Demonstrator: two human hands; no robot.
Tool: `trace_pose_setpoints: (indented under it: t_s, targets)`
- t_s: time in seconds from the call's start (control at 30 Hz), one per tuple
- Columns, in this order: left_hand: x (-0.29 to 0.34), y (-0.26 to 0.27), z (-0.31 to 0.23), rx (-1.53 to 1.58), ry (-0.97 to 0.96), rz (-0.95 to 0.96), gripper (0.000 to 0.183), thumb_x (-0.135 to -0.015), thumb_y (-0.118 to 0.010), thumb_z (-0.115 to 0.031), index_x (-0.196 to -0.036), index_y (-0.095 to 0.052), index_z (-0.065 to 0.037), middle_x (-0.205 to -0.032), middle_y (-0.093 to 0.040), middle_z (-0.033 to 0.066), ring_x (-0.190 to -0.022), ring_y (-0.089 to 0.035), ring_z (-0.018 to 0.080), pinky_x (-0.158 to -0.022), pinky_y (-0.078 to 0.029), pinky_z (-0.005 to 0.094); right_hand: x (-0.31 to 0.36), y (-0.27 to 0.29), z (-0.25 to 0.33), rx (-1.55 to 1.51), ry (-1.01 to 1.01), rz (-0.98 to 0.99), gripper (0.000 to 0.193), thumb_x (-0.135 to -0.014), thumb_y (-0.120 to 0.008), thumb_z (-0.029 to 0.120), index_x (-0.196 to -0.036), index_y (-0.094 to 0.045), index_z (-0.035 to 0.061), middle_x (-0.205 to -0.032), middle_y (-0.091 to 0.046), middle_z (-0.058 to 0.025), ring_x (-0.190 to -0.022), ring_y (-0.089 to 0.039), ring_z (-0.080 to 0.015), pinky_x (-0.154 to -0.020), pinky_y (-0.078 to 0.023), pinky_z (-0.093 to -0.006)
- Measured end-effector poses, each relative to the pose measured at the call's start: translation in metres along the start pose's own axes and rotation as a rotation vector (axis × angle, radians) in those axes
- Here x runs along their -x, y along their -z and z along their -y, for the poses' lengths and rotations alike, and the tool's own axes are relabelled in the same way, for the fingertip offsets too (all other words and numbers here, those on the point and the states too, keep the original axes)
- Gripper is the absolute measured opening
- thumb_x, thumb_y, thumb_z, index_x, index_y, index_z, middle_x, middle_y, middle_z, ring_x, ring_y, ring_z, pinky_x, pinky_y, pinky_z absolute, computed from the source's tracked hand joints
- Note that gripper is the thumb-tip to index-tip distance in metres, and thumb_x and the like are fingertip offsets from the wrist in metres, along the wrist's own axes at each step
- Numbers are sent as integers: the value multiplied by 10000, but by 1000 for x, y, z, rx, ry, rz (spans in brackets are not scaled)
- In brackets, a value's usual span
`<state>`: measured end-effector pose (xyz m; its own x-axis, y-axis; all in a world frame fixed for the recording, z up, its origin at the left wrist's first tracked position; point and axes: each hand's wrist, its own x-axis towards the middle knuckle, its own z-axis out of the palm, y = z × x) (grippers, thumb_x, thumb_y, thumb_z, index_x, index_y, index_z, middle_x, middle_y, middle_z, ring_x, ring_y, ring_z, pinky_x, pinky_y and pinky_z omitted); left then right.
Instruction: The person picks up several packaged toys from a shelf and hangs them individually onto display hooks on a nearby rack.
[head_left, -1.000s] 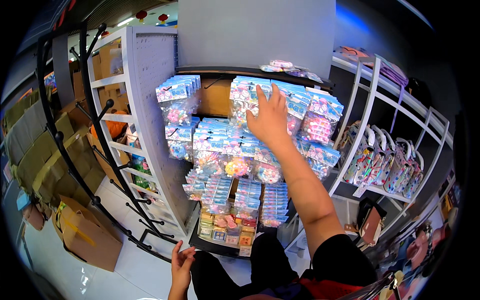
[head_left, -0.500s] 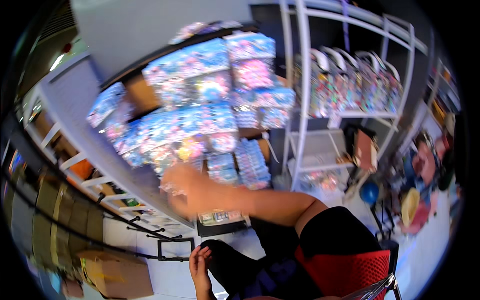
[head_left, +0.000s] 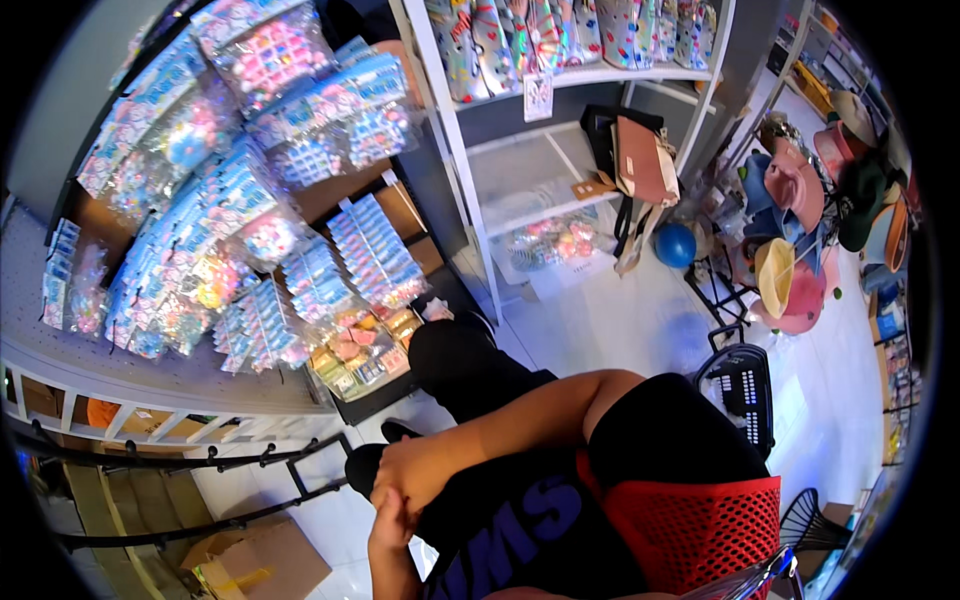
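Note:
Over my lap, my two hands meet, touching each other. My right hand [head_left: 412, 470] comes in from the right with its back up, fingers curled down and mostly hidden. Below and against it, my left hand [head_left: 392, 520] points upward, closed, with its fingers partly covered by the right hand. Whatever lies between them, if anything, is hidden. Beyond them, nearest to the hands, a display tray [head_left: 345, 408] bears small yellow and pink packs. Blue-topped clear packets [head_left: 375, 250] of pastel pieces hang in rows on the rack above it.
White shelving [head_left: 455, 150] holds shiny patterned bags, with a pink-brown bag [head_left: 645, 165] hung at its side. A blue ball [head_left: 676, 244], hats [head_left: 775, 275] and a black basket [head_left: 740, 395] stand to the right. At lower left are a black rail [head_left: 200, 460] and a cardboard box [head_left: 265, 560].
My right hand has drawn back from the hanging packets down to my left hand, which was apart from it with fingers stretched. The view has swung to the right.

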<state>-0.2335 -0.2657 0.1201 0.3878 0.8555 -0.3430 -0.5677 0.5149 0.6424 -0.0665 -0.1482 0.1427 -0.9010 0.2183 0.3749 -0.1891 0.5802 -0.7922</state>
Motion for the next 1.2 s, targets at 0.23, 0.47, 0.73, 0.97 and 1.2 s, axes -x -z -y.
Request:
trace_pose_setpoints:
  t_s: [0.23,0.47,0.73,0.97,1.2]
  targets:
    - [-47,-19,19,43,-86,-197,680,-1095,-346,-610,-1512,-439,-80,-1408,-542,86,-1273,-527,198,-1095,-412,358,30,35,24,243,-70,-131,623,-591,-865,633,-713,-756,32,-711,-700,-141,-950,-604,-335,-1006,-330,-490]
    - [-91,-80,32,116,-394,-116,738,-1068,-363,-660,-1526,-400,-83,-1480,-481,142,-1364,-492,280,-1162,-387,428,50,45,34,230,-261,-174,770,-729,-753,735,-872,-741,-22,-1001,-696,-211,-1092,-587,-371,-1146,-280,-565]
    - [-103,-54,75,824,-524,-301,324,-1017,-429,-365,-879,-541,-94,-1033,-475,111,-1176,-438,323,-1135,-315,505,59,42,31,289,-190,-91,598,-840,-721,607,-984,-767,28,-983,-726,-113,-1071,-593,-320,-1181,-241,-547]
    - [-77,-117,43,229,-268,135,763,-1071,-316,-672,-1620,-261,-145,-1684,-261,94,-1523,-269,521,-1188,-311,696,69,38,42,195,-225,-129,336,-915,-728,376,-844,-735,47,-886,-694,-158,-949,-609,-376,-933,-368,-518]
    - [-42,-60,69,78,-96,24,858,-1009,-469,-697,-1660,-199,-206,-1659,-296,106,-1573,-250,363,-1200,-367,512,70,24,35,2,-54,33,405,-953,-670,392,-1168,-669,47,-1255,-626,-192,-1155,-555,-353,-1040,-419,-550]
